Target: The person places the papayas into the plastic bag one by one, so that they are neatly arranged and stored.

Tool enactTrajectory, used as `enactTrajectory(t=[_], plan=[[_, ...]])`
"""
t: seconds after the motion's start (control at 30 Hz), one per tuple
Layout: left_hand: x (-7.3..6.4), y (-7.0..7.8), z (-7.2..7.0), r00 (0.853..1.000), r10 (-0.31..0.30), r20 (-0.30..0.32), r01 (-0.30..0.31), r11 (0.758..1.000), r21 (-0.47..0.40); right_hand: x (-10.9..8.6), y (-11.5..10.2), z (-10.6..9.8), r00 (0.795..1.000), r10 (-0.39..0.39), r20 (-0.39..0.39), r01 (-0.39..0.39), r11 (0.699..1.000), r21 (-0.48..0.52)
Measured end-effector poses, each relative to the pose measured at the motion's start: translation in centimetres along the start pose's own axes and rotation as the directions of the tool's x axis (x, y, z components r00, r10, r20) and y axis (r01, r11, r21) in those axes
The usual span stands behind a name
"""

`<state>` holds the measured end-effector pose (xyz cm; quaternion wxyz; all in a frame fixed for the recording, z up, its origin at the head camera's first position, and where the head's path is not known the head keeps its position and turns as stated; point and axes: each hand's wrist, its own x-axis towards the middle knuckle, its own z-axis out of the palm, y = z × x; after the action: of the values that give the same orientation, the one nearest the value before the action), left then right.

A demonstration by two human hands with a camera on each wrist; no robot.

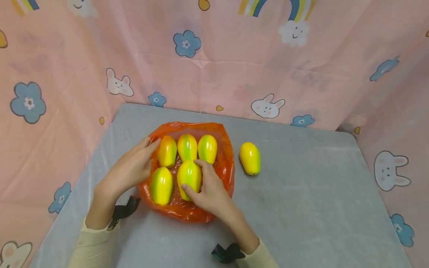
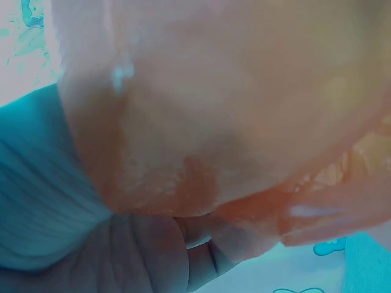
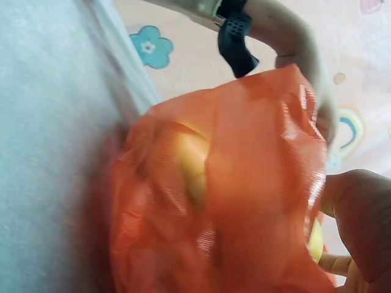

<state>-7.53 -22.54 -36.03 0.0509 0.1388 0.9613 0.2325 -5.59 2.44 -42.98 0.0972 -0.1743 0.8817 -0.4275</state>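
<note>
An orange plastic bag (image 1: 226, 141) sits with its mouth wide, several yellow-green mangoes inside it. My right hand (image 1: 211, 190) grips one mango (image 1: 189, 180) between thumb and fingers, over the front middle of the bag. At the bag's left rim, my left hand (image 1: 132, 163) holds the edge, fingertips beside the back-left mango (image 1: 167, 152). Another mango (image 1: 162, 186) lies at the front left in the bag. In the left wrist view, the bag's film (image 2: 201, 110) fills most of the picture and partly hides the left fingers. The bag's wall (image 3: 226, 201) also hides most contents in the right wrist view.
One mango (image 1: 250, 158) lies outside the bag, to its right, on the grey tabletop (image 1: 308, 201). A pink printed cloth (image 1: 228, 74) hangs behind and along the sides. Dark straps (image 1: 229, 253) are on both wrists.
</note>
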Motion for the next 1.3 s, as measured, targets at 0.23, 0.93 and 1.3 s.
enactTrajectory(t=[0.23,0.93,1.3], plan=[[0.0,0.0,0.0,1.000,-0.005,-0.001,0.005,1.000,-0.008,0.2,0.5,1.2,1.000,-0.015,0.017,0.015,0.999,-0.035],[-0.1,0.1,0.3,0.999,0.025,-0.032,-0.024,0.999,0.024,0.1,0.7,2.8,0.999,0.000,0.042,0.004,0.996,-0.093],[-0.1,0.3,0.5,0.997,0.064,-0.041,-0.063,0.998,0.029,-0.1,0.3,2.7,0.997,0.058,0.058,-0.051,0.993,-0.110]])
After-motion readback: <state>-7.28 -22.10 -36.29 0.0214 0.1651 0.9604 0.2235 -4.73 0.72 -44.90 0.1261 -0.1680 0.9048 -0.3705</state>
